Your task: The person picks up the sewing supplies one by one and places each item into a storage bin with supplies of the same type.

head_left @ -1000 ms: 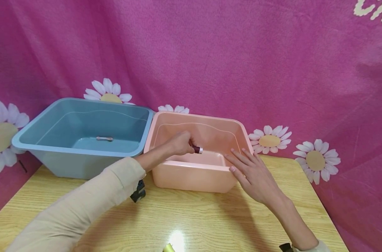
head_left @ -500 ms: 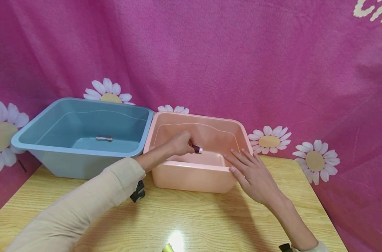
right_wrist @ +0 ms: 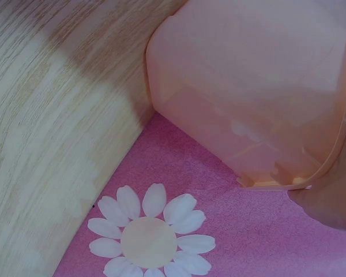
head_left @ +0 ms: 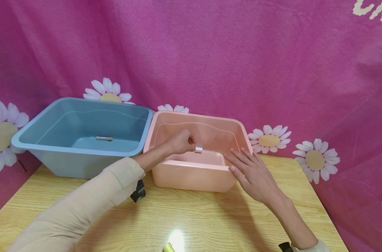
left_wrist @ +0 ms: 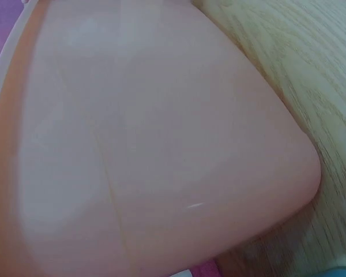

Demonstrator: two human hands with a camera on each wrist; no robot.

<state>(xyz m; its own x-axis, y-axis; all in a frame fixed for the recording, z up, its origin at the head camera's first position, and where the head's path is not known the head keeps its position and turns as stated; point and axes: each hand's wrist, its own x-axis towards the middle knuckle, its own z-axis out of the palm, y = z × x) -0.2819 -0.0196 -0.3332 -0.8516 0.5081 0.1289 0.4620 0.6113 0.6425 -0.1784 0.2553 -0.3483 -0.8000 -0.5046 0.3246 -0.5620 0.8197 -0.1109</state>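
Observation:
In the head view my left hand (head_left: pixel 181 141) reaches over the front rim into a pink plastic bin (head_left: pixel 194 178), its fingers curled low inside. A small silvery-white piece (head_left: pixel 198 149) shows right beside the fingertips; the fingers hide whether they still hold it or anything joined to it. My right hand (head_left: pixel 257 176) rests on the bin's right front corner with its fingers spread and straight. In the right wrist view part of that hand (right_wrist: pixel 328 202) touches the bin's rim (right_wrist: pixel 334 156). The left wrist view shows the bin's outer wall (left_wrist: pixel 161 133), not the hand.
A blue bin (head_left: pixel 83 152) stands directly left of the pink one, with a small pale looped item (head_left: pixel 104 138) on its floor. A yellow object (head_left: pixel 168 247) lies near the wooden table's (head_left: pixel 184 217) front. A pink flowered cloth (head_left: pixel 203 56) hangs behind.
A dark maroon cylinder with a silver end stuck out of my left fingers earlier; now only a silvery piece shows there. My left hand has risen very slightly. The right hand has not moved.

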